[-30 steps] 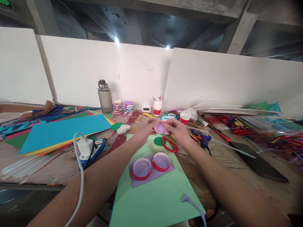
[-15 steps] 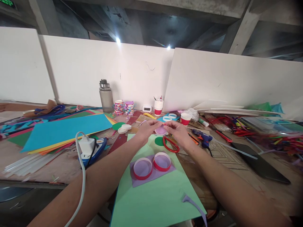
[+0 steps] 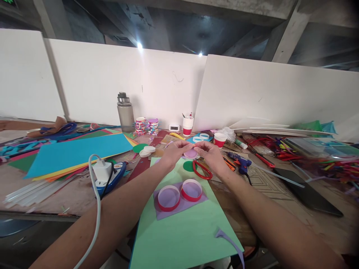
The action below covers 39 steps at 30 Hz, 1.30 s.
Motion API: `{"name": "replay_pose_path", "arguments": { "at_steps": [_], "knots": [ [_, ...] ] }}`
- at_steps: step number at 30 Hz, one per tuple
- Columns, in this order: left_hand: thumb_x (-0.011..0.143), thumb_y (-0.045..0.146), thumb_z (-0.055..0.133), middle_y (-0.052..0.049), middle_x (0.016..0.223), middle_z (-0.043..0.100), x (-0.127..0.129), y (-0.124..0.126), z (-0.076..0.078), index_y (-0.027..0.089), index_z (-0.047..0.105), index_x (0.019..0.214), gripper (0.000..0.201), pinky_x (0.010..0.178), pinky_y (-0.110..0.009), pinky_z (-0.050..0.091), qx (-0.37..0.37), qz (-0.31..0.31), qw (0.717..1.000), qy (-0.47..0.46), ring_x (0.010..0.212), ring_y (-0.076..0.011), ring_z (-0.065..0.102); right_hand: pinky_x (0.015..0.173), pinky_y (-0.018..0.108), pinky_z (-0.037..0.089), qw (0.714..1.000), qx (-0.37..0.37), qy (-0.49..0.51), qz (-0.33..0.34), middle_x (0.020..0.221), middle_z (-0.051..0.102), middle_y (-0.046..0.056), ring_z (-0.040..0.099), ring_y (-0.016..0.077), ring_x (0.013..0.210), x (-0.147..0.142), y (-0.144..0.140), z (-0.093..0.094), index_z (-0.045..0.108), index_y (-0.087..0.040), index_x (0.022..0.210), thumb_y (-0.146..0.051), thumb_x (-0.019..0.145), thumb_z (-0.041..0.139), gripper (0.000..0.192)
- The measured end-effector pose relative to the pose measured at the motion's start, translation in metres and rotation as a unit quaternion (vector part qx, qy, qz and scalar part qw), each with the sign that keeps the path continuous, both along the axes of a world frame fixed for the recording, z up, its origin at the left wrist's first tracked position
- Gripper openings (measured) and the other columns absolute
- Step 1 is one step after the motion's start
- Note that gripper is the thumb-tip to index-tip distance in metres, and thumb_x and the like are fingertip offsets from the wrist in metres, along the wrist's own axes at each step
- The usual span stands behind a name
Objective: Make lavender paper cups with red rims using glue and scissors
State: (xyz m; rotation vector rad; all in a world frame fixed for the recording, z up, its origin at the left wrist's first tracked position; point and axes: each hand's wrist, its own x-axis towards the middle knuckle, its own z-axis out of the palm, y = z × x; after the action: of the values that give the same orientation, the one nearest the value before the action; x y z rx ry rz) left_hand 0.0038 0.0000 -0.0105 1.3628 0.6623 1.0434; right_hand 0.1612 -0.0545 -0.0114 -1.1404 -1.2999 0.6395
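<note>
ok so the purple round piece (image 3: 190, 153) sits right between the left hand (image 3: 174, 154) and right hand (image 3: 209, 154), both pinching its far edge, green disc (image 3: 187, 166) just this side of it

Left hand (image 3: 172, 153) | right hand (image 3: 210, 154) | fingertips (image 3: 199, 150) pinched, nearly meeting (forearms (image 3: 120, 205) outstretched)

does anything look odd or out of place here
The white cable crosses in front of the left forearm, where it might snag. A curved lavender strip also runs past the lower right edge of the green sheet, like a stray offcut.
</note>
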Motion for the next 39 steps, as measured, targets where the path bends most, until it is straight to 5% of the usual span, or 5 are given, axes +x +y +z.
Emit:
{"name": "replay_pose_path", "arguments": {
  "at_steps": [15, 24, 39],
  "knots": [
    [0.058, 0.056, 0.091, -0.004, 0.084, 0.072, 0.0021, 0.0024, -0.0065, 0.014, 0.077, 0.083, 0.050, 0.069, -0.027, 0.041, 0.029, 0.012, 0.999, 0.030, 0.076, -0.0142, 0.055, 0.076, 0.036, 0.052, 0.999, -0.005, -0.053, -0.006, 0.089, 0.075, 0.006, 0.065, 0.0210, 0.082, 0.0015, 0.0005, -0.0029, 0.072, -0.020, 0.089, -0.055, 0.074, 0.073, 0.038],
    [0.056, 0.058, 0.091, -0.006, 0.083, 0.069, 0.0016, -0.0035, -0.0014, 0.013, 0.075, 0.083, 0.055, 0.075, -0.030, 0.049, -0.017, -0.045, 0.999, 0.023, 0.081, -0.0166, 0.060, 0.074, 0.036, 0.051, 1.000, -0.009, -0.003, 0.004, 0.085, 0.074, 0.005, 0.063, 0.0206, 0.078, 0.0030, 0.0052, -0.0069, 0.072, -0.020, 0.083, -0.061, 0.065, 0.082, 0.047],
    [0.050, 0.059, 0.093, -0.004, 0.078, 0.069, -0.0004, -0.0007, -0.0010, 0.014, 0.074, 0.081, 0.058, 0.066, -0.028, 0.047, -0.023, -0.003, 0.999, 0.045, 0.071, -0.0141, 0.057, 0.075, 0.036, 0.051, 1.000, -0.027, 0.002, 0.004, 0.087, 0.072, 0.005, 0.063, 0.0212, 0.080, -0.0006, 0.0007, -0.0046, 0.070, -0.020, 0.087, -0.060, 0.068, 0.079, 0.045]
  ]
}}
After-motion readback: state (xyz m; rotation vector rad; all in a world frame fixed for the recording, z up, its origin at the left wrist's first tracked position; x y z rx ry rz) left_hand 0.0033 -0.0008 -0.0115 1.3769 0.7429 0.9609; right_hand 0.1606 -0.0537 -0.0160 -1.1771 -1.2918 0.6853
